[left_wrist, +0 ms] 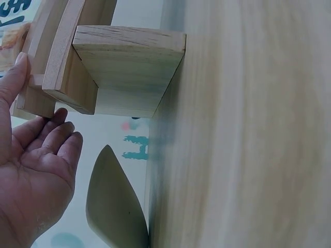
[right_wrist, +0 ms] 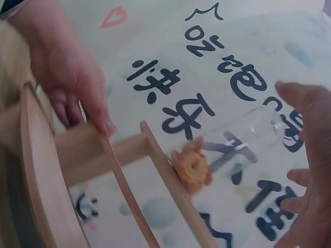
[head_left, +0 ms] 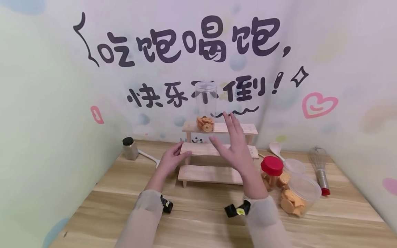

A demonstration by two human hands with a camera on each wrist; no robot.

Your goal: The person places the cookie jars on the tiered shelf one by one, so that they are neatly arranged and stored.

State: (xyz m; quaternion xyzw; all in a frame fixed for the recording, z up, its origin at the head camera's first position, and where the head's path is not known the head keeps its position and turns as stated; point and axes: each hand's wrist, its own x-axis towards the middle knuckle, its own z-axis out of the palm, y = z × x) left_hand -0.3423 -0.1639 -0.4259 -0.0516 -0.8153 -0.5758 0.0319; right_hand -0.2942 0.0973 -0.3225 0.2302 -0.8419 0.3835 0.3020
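Note:
A three-tier wooden display stand (head_left: 203,148) stands against the wall. My left hand (head_left: 172,157) holds the left end of its middle step, the thumb on top and the fingers curled at the end, as the left wrist view shows this hand (left_wrist: 44,165) at the boards. On the top step, at its left, a clear lidded jar (head_left: 206,103) stands upright with flower-shaped cookies (head_left: 205,124) in its bottom. My right hand (head_left: 234,148) is raised in front of the stand, fingers spread; in the right wrist view this hand (right_wrist: 313,155) is apart from the jar.
To the right are a red-lidded jar (head_left: 272,167), a clear-lidded cookie jar (head_left: 299,196), another clear-lidded jar (head_left: 294,167), a whisk (head_left: 321,172) and a pale spoon (head_left: 276,150). At the left stand a black-capped bottle (head_left: 130,150) and a white-handled utensil (head_left: 149,156).

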